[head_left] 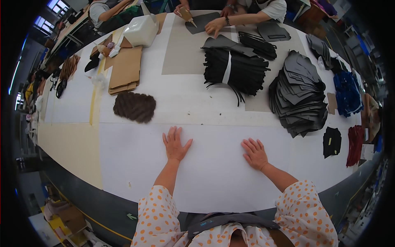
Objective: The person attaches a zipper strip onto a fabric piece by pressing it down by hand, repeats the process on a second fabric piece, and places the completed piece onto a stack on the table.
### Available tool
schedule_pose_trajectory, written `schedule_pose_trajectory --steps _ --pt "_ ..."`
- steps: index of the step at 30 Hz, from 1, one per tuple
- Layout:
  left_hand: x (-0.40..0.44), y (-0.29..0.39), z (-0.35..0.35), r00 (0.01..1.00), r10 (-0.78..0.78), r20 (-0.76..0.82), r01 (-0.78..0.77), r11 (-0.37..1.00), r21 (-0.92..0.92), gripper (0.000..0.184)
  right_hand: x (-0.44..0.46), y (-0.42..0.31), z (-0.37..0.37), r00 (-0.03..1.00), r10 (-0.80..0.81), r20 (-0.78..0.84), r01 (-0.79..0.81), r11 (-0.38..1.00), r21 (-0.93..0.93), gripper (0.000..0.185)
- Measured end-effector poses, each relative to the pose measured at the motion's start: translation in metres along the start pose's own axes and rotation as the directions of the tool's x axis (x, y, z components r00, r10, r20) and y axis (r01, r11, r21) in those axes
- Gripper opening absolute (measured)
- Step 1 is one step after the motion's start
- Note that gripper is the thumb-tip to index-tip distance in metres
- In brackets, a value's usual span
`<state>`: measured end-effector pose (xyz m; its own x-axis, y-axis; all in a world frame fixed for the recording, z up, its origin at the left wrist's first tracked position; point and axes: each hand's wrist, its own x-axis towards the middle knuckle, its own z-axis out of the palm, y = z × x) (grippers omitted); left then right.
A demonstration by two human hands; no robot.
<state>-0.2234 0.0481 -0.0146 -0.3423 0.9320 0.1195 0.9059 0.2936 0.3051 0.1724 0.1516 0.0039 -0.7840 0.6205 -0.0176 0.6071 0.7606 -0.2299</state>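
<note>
My left hand point(175, 145) lies flat on the white sheet point(214, 173) that covers the near part of the table, fingers spread and nothing in it. To its right, my right hand point(255, 154) rests palm down on the same sheet, also bare, with its fingers stretched out. A dark brown furry piece point(135, 107) lies beyond my left hand, apart from it. Farther off, ahead of my right hand, sit a bundle of black strips point(247, 72) tied with a white band and a fanned stack of dark grey cut pieces point(298, 94).
Across the table a co-worker's hands point(214, 27) work on a grey piece with a small bottle point(186, 15). Brown cardboard point(125, 70) and a white plastic container point(141, 31) stand at the left. Blue bundles point(348, 92) and red strips point(354, 144) lie along the right edge.
</note>
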Motion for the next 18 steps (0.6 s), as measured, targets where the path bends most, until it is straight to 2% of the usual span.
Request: schedule_pose_trajectory --steps 18 --pt "0.002 0.0036 -0.0068 1.0 0.001 0.021 -0.001 1.0 -0.007 0.073 0.0001 0.0006 -0.0018 0.999 0.01 0.041 -0.01 1.0 0.009 0.054"
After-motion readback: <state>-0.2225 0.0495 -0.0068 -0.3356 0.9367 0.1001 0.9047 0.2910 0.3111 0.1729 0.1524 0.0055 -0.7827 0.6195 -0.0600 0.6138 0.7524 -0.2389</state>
